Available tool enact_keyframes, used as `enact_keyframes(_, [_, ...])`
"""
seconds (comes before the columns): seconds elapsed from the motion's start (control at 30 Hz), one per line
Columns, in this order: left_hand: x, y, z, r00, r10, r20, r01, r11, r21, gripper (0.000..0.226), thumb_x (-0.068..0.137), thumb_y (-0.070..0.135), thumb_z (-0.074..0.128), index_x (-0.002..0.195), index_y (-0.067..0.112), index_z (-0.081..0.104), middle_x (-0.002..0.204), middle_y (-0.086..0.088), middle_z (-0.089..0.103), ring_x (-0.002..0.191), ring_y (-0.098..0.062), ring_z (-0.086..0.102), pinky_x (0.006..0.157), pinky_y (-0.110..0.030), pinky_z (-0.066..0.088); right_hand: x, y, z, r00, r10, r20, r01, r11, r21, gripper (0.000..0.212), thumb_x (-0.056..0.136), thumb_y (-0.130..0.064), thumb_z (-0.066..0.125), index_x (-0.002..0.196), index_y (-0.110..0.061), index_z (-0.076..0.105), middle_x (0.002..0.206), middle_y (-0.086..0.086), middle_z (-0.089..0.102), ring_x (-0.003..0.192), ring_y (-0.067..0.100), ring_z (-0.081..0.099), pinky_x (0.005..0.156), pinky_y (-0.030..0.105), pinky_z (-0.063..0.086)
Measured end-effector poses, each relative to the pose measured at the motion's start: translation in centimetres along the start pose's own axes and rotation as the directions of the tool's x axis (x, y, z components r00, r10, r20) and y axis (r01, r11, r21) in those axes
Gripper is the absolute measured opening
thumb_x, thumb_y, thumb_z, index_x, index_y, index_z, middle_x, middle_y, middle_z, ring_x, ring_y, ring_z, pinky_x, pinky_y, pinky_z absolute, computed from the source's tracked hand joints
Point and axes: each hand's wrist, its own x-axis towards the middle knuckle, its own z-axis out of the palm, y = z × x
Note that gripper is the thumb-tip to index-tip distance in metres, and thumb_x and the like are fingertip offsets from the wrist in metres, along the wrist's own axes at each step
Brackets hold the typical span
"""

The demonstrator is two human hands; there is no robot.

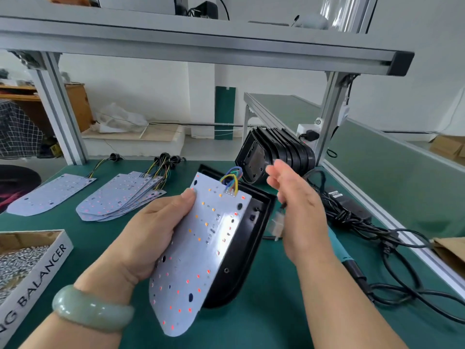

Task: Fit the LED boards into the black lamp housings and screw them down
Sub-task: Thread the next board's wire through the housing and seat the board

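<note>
Gripping LED board (201, 248) edge — housing (240, 268) beneath

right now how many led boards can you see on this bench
About 7: one LED board held by the left hand over a black housing, a lone board at far left, roughly five in the fanned pile; the overlap may hide more.

The left hand (151, 233) grips a white LED board (201, 248) by its edge, thumb on top, tilted over a black lamp housing (254, 222) that lies on the green tabletop (251, 328). The right hand (299, 210) is raised beside it, blurred, with a white connector (276, 224) at its palm; its hold is unclear. Spare boards (120, 197) are fanned out at the left, stacked housings (284, 152) stand behind, and a box of screws (25, 255) sits near left.
</note>
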Motion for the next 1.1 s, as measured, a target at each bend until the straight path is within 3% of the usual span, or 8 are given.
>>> enact_keyframes(0.1, [-0.1, 0.0, 0.2, 0.998, 0.050, 0.042, -0.054, 0.994, 0.099, 0.042, 0.083, 0.048, 0.057, 0.085, 0.010, 0.074, 0.091, -0.021, 0.072, 0.073, -0.022, 0.068, 0.067, -0.036, 0.054, -0.7, -1.4, 1.2, 0.993, -0.081, 0.080, 0.107, 0.911, -0.398, 0.035, 0.066, -0.056, 0.069, 0.090, -0.030, 0.072, 0.083, -0.020, 0.068, 0.082, 0.000, 0.061, 0.074, 0.020, 0.049])
enact_keyframes(0.23, [-0.3, 0.5, 0.5, 0.974, 0.211, 0.078, -0.224, 0.924, 0.310, 0.044, 0.087, 0.047, 0.044, 0.078, 0.014, 0.073, 0.082, -0.008, 0.069, 0.086, -0.011, 0.060, 0.084, -0.032, 0.042, -0.2, -3.6, 1.0, 0.983, -0.115, 0.143, 0.178, 0.405, -0.897, 0.053, 0.059, -0.073, 0.056, 0.085, -0.029, 0.071, 0.068, -0.002, 0.064, 0.066, 0.016, 0.057, 0.060, 0.032, 0.049])
enact_keyframes(0.33, [-0.2, 0.4, 1.0, 0.944, 0.301, 0.137, -0.331, 0.857, 0.395, 0.063, 0.083, 0.056, 0.043, 0.073, -0.002, 0.066, 0.087, -0.023, 0.057, 0.089, -0.023, 0.056, 0.085, -0.036, 0.044, 1.1, -5.1, 0.7, 0.944, 0.165, 0.286, 0.149, 0.562, -0.814, 0.038, 0.077, -0.041, 0.073, 0.114, -0.031, 0.069, 0.090, -0.006, 0.073, 0.090, 0.014, 0.066, 0.082, 0.033, 0.053])
enact_keyframes(0.43, [-0.3, 0.4, 1.2, 0.929, 0.342, 0.139, -0.368, 0.835, 0.409, 0.068, 0.080, 0.057, 0.041, 0.074, -0.005, 0.067, 0.093, -0.026, 0.054, 0.089, -0.021, 0.055, 0.085, -0.026, 0.043, 1.7, -5.6, 1.1, 0.851, 0.229, 0.472, 0.259, 0.599, -0.758, 0.006, 0.081, -0.030, 0.071, 0.086, -0.030, 0.075, 0.070, -0.007, 0.070, 0.068, 0.002, 0.059, 0.064, 0.023, 0.049])
enact_keyframes(0.57, [-0.3, 0.3, 0.9, 0.929, 0.350, 0.120, -0.370, 0.860, 0.352, 0.068, 0.082, 0.054, 0.045, 0.078, -0.011, 0.066, 0.101, -0.020, 0.059, 0.097, -0.032, 0.058, 0.089, -0.047, 0.044, 1.7, -5.0, 1.9, 0.881, 0.157, 0.447, 0.292, 0.563, -0.773, 0.031, 0.080, -0.021, 0.065, 0.050, -0.020, 0.055, 0.044, -0.004, 0.042, 0.052, 0.011, 0.030, 0.049, 0.025, 0.032])
enact_keyframes(0.7, [-0.1, -0.1, 1.1, 0.935, 0.348, 0.068, -0.352, 0.888, 0.295, 0.064, 0.082, 0.052, 0.048, 0.080, -0.009, 0.067, 0.100, -0.017, 0.060, 0.094, -0.038, 0.059, 0.087, -0.056, 0.045, 1.5, -4.6, 2.2, 0.897, 0.136, 0.420, 0.287, 0.545, -0.788, 0.042, 0.079, -0.014, 0.062, 0.043, -0.033, 0.052, 0.037, -0.008, 0.035, 0.047, 0.010, 0.022, 0.043, 0.024, 0.021])
enact_keyframes(0.87, [0.4, -0.6, 0.9, 0.938, 0.341, 0.057, -0.336, 0.858, 0.389, 0.062, 0.080, 0.058, 0.046, 0.075, 0.001, 0.070, 0.096, -0.019, 0.057, 0.090, -0.029, 0.057, 0.082, -0.033, 0.045, 1.6, -4.6, 1.6, 0.819, 0.214, 0.533, 0.237, 0.720, -0.652, 0.027, 0.084, -0.004, 0.059, 0.059, -0.013, 0.057, 0.050, -0.009, 0.045, 0.050, 0.006, 0.037, 0.049, 0.019, 0.033])
enact_keyframes(1.1, [0.4, -0.7, 0.8, 0.933, 0.358, 0.033, -0.342, 0.856, 0.387, 0.059, 0.081, 0.056, 0.044, 0.077, 0.005, 0.072, 0.099, -0.015, 0.063, 0.095, -0.021, 0.060, 0.085, -0.029, 0.046, 1.7, -4.6, 1.9, 0.809, 0.181, 0.559, 0.258, 0.745, -0.615, 0.045, 0.091, -0.018, 0.061, 0.048, -0.030, 0.054, 0.045, -0.014, 0.046, 0.045, 0.003, 0.039, 0.046, 0.014, 0.032])
